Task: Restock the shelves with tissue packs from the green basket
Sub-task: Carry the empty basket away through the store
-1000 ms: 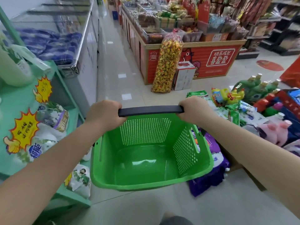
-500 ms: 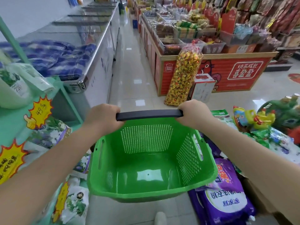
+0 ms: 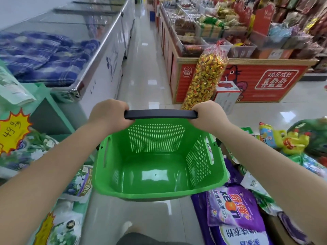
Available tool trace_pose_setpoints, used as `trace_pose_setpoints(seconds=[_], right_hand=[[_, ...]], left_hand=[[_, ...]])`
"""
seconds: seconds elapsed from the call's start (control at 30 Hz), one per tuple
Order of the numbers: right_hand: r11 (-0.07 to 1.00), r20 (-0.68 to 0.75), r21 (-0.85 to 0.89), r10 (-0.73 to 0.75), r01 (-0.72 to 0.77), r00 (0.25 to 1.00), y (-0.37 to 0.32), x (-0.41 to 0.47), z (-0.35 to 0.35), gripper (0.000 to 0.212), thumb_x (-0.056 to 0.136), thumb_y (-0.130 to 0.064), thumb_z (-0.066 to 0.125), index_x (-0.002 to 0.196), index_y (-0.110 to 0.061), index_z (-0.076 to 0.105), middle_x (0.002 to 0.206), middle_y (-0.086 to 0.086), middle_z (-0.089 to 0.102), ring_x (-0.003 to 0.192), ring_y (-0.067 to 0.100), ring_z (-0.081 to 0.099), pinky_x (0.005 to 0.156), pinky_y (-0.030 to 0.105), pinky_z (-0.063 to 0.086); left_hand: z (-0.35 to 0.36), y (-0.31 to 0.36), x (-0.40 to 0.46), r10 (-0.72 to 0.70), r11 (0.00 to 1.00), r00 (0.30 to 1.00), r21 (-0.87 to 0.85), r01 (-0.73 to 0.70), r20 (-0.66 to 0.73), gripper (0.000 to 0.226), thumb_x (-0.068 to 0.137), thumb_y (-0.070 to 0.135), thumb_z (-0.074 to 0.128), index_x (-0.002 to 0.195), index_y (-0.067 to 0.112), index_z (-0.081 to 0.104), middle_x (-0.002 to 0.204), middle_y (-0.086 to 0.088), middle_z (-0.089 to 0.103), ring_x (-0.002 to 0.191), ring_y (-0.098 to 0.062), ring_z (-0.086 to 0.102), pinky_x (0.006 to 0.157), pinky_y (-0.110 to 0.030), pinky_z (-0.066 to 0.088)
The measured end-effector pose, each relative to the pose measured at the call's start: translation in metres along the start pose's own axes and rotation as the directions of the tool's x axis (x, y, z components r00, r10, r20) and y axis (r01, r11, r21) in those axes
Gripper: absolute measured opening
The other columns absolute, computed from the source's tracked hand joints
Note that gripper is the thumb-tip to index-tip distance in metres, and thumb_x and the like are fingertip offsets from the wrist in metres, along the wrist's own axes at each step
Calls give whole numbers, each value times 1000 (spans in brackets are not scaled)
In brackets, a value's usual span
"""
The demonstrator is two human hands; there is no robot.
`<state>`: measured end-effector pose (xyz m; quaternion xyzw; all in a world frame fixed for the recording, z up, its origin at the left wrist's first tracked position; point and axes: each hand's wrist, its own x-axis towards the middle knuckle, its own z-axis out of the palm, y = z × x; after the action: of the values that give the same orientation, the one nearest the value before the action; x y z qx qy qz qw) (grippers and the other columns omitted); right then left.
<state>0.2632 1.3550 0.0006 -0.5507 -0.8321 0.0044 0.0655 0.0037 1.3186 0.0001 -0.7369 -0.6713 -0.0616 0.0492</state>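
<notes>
Left hand (image 3: pixel 109 114) and right hand (image 3: pixel 208 114), fingers wrapped round handle (image 3: pixel 160 114), empty basket (image 3: pixel 159 193) now farther along aisle, candy bag (image 3: pixel 205 73) closer.

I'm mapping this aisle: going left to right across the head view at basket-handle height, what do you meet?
Yellow price burst → left hand → black handle of the green basket → right hand → yellow bottles.

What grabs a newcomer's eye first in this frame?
The empty green basket at centre, with the left hand and right hand gripping the ends of its black handle. Next, the tall bag of gold-wrapped sweets leaning on the red display stand ahead, right of the aisle.
</notes>
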Motion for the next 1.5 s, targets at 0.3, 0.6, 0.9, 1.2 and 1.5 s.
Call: trace_pose_setpoints(seconds=[0.3, 0.6, 0.9, 1.2, 1.5], right_hand=[[997, 27, -37, 68, -67, 997, 7, 89, 26, 9, 80, -23, 58, 74, -17, 57, 69, 1, 54, 70, 23, 51, 64, 30, 48], [987, 69, -54, 156, -153, 985, -3, 192, 35, 16, 81, -24, 57, 67, -22, 50, 59, -6, 45, 68, 22, 51, 61, 27, 43], [975, 78, -87, 210, -203, 974, -4, 255, 52, 19, 83, -26, 56, 67, -19, 48, 62, -3, 48, 66, 21, 49, 58, 25, 39], [980, 102, -79, 188, -181, 977, 22, 313, 72, 22, 83, -28, 55, 65, -20, 47, 58, -5, 43, 64, 21, 48, 57, 25, 37], [993, 188, -111, 65, -45, 980, 78, 380, 97, 17, 82, -28, 52, 71, -15, 52, 59, -3, 42, 64, 22, 49, 57, 26, 39]], left_hand=[[47, -46, 94, 48, 994, 999, -98, -46, 17, 21, 81, 35, 60, 80, 14, 62, 68, -2, 53, 70, -25, 52, 59, -26, 40], [60, -111, 198, 158, 978, 986, -144, -149, 49, 22, 83, 37, 60, 73, 17, 55, 61, 5, 45, 68, -21, 50, 56, -25, 35], [75, -144, 266, 222, 964, 974, -163, -211, 52, 23, 83, 36, 60, 70, 20, 52, 65, 0, 49, 68, -23, 48, 53, -26, 32], [105, -152, 318, 173, 967, 983, -198, -159, 56, 27, 80, 33, 64, 63, 20, 47, 59, -1, 47, 63, -28, 49, 52, -26, 32], [136, -129, 369, 19, 988, 992, -155, 2, 128, 30, 79, 34, 65, 60, 21, 45, 66, -2, 52, 67, -26, 49, 56, -26, 32]])
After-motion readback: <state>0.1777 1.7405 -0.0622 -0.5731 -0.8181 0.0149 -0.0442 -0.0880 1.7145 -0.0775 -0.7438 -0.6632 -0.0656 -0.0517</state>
